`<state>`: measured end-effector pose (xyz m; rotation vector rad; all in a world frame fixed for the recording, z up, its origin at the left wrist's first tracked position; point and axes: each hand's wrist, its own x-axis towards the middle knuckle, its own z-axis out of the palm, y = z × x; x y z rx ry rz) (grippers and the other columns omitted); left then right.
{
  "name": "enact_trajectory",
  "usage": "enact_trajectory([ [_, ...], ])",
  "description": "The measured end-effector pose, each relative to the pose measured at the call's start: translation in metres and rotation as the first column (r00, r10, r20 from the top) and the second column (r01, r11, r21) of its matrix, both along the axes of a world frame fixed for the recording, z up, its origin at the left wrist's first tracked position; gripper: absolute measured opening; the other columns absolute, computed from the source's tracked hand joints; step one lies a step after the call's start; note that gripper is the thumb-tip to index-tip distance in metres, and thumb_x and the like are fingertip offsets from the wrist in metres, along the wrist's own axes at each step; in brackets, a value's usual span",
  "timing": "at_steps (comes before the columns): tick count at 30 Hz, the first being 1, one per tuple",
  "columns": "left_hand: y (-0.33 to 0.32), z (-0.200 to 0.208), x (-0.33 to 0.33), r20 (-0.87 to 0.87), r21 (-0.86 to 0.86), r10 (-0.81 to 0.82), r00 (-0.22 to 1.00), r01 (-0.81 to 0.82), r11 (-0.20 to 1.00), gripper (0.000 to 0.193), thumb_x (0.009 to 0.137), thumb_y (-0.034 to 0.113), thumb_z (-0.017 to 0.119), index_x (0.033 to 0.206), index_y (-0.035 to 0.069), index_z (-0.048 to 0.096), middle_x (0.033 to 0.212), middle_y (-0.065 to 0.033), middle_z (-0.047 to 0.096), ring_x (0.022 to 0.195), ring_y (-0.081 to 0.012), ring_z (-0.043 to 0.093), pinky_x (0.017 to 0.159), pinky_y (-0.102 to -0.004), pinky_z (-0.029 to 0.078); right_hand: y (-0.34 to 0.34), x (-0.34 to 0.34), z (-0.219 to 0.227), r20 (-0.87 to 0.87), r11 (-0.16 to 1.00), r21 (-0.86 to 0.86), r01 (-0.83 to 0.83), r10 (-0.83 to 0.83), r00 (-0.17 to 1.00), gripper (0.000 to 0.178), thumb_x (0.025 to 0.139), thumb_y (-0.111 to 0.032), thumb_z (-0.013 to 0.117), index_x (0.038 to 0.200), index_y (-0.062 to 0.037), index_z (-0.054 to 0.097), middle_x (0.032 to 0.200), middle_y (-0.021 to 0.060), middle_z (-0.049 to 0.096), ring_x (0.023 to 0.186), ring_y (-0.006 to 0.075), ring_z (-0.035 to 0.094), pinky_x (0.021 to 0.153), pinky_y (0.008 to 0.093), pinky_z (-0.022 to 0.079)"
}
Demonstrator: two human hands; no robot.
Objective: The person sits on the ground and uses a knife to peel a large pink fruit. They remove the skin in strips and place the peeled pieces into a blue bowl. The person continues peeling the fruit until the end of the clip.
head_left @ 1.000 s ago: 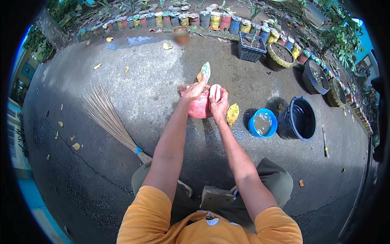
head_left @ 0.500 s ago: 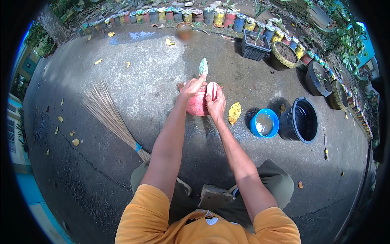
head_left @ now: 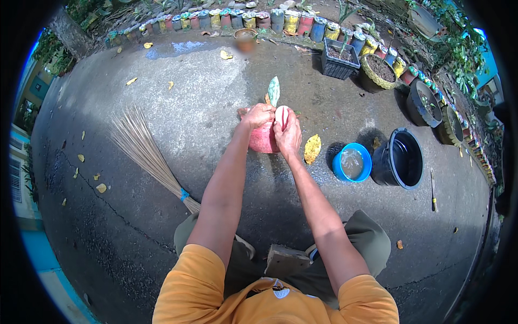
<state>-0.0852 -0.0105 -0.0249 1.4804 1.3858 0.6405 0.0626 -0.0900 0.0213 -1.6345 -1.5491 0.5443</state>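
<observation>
the right hand has its fingers wrapped around a white brush — i call it a brush from its oval shape and red stripe, but i am not fully sure. the left hand is bent over the far left part of a pink pot, with the fingers curled inward. if they grip the rim, or the plant, or only rest there, i cannot tell.

the pot is straight in front of the person, on the concrete ground, and both hands are at its upper part. in my judgement, the most important relation is between the brush and the right side of this pot. the brush is just to the right of the left fingers, and its long axis goes from near to far. the right hand is the nearer one to that side, while the left hand covers the left side. where the brush may touch the pot is hidden by the right hand.

the plant shows a pale green leaf on the far side, beyond the gap between the hands; its long axis also goes near to far — so it is almost in one line with the brush. to the right lie a yellow leaf, then a blue pail with cloudy water and a black bucket.
</observation>
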Motion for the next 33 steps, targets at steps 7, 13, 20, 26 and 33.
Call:
enact_trajectory([
  [7, -0.001, 0.004, 0.013, 0.069, 0.048, -0.005, 0.998, 0.002, 0.999, 0.036, 0.081, 0.013, 0.065, 0.116, 0.008, 0.061, 0.103, -0.0074, 0.069, 0.096, -0.0153, 0.064, 0.086, -0.0294, 0.048, 0.000, -0.001, -0.003, 0.052, 0.998, -0.067, -0.011, 0.014, 0.999, 0.062, 0.084, -0.022, 0.062, 0.139, -0.0064, 0.036, 0.115, 0.0234, 0.055, 0.100, 0.0420, 0.059, 0.084, 0.0490, 0.049],
  [13, -0.004, 0.009, 0.012, 0.009, 0.072, 0.028, 1.000, -0.029, 0.997, 0.037, 0.077, 0.011, 0.066, 0.113, 0.006, 0.060, 0.105, -0.0084, 0.068, 0.099, -0.0191, 0.064, 0.087, -0.0312, 0.048, -0.019, 0.002, -0.008, 0.017, 0.997, -0.071, 0.015, -0.014, 1.000, 0.062, 0.083, -0.018, 0.064, 0.138, -0.0047, 0.038, 0.115, 0.0254, 0.056, 0.101, 0.0419, 0.059, 0.087, 0.0481, 0.048],
  [20, -0.011, 0.021, 0.010, 0.128, -0.061, 0.046, 0.991, -0.038, 0.997, 0.031, 0.081, -0.005, 0.058, 0.111, 0.000, 0.055, 0.103, -0.0083, 0.063, 0.096, -0.0163, 0.060, 0.085, -0.0287, 0.049, -0.007, -0.004, 0.000, 0.043, 0.998, -0.057, -0.006, 0.008, 0.999, 0.064, 0.083, -0.016, 0.061, 0.140, -0.0070, 0.034, 0.117, 0.0278, 0.052, 0.097, 0.0451, 0.060, 0.083, 0.0510, 0.049],
  [26, -0.013, 0.018, -0.007, 0.178, -0.046, 0.067, 0.982, -0.060, 0.997, 0.029, 0.083, -0.003, 0.060, 0.111, 0.001, 0.056, 0.102, -0.0080, 0.064, 0.095, -0.0160, 0.061, 0.088, -0.0283, 0.048, -0.024, -0.011, -0.008, 0.052, 0.995, -0.080, -0.067, 0.072, 0.996, 0.069, 0.083, -0.016, 0.061, 0.143, -0.0078, 0.030, 0.124, 0.0270, 0.048, 0.107, 0.0443, 0.056, 0.088, 0.0488, 0.048],
  [33, -0.022, 0.036, -0.008, 0.140, -0.092, 0.058, 0.989, -0.045, 0.995, 0.025, 0.083, 0.009, 0.067, 0.105, 0.000, 0.059, 0.093, -0.0058, 0.066, 0.093, -0.0125, 0.061, 0.085, -0.0262, 0.049, 0.020, 0.008, -0.014, -0.058, 0.994, -0.106, 0.036, -0.043, 0.997, 0.067, 0.080, -0.019, 0.066, 0.140, -0.0086, 0.039, 0.111, 0.0223, 0.054, 0.102, 0.0397, 0.058, 0.089, 0.0467, 0.047],
])
